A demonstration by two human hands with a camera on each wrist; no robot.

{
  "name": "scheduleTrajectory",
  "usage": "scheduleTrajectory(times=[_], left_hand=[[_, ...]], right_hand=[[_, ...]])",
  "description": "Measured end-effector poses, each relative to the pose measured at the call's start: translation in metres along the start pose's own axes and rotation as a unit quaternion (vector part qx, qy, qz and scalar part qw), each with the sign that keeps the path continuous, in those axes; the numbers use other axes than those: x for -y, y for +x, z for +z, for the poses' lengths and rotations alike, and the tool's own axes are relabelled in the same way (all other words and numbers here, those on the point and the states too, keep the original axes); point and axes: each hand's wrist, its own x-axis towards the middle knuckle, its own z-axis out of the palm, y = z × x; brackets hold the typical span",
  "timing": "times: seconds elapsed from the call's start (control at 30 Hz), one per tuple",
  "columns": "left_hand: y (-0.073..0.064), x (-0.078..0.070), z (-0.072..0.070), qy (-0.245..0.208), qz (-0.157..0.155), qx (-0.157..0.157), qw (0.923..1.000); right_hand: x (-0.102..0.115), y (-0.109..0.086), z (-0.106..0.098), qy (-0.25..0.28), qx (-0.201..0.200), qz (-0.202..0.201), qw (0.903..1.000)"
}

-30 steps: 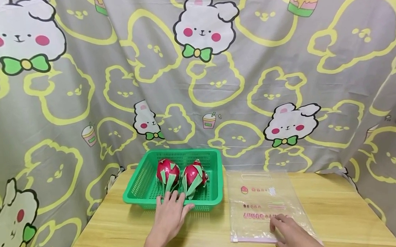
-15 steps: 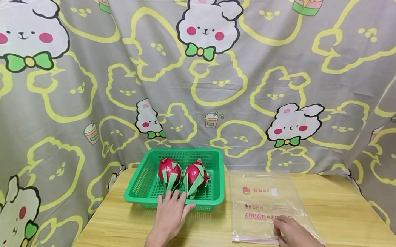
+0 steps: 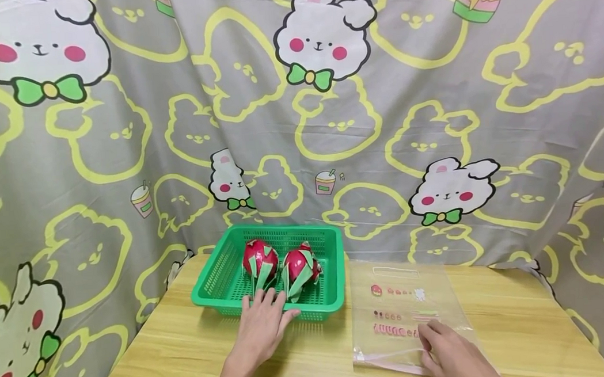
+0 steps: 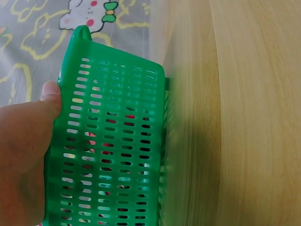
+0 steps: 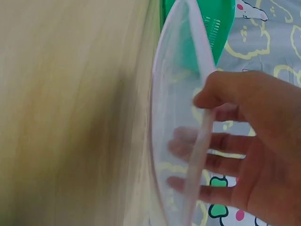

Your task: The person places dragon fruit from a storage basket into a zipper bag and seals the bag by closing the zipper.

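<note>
A green plastic basket holds two red dragon fruits, one on the left and another on the right. Over the basket's front rim rests my left hand, fingers spread and thumb along the rim; the left wrist view shows its thumb there, the other fingers being hidden. Right of the basket lies a clear zip bag with pink print. My right hand pinches the upper lip of its mouth near the front. In the right wrist view the lip stands apart from the lower edge.
A wooden table carries everything. Behind it and at both sides hangs a grey curtain with white rabbit and yellow outline prints. The basket and bag lie close beside each other.
My right hand has lifted the bag's upper lip, and the mouth now gapes. The left hand stays on the basket rim. The head view has shifted slightly.
</note>
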Motion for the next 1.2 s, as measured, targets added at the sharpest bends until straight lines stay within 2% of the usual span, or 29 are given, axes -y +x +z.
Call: scheduleTrajectory(times=[0.2, 0.37, 0.53, 0.8, 1.0, 1.2], left_hand=[[0.001, 0.000, 0.000, 0.001, -0.004, 0.010, 0.9999], [0.002, 0.000, 0.002, 0.000, 0.000, -0.004, 1.0000], [0.003, 0.000, 0.002, -0.004, 0.002, -0.008, 1.0000], [0.002, -0.001, 0.002, -0.001, -0.004, 0.002, 1.0000], [0.001, -0.001, 0.002, -0.006, -0.005, -0.002, 1.0000], [0.000, -0.001, 0.002, -0.002, -0.011, 0.011, 0.9999]], right_hand=[[0.001, 0.004, -0.003, -0.037, -0.109, -0.036, 0.9927], [-0.001, 0.008, -0.012, -0.056, -0.184, -0.067, 0.9790], [-0.005, 0.009, -0.020, -0.048, -0.243, -0.088, 0.9648], [-0.007, 0.007, -0.031, -0.029, -0.295, -0.069, 0.9524], [-0.009, 0.005, -0.043, -0.045, -0.324, -0.052, 0.9436], [-0.012, 0.004, -0.056, -0.054, -0.347, -0.031, 0.9357]])
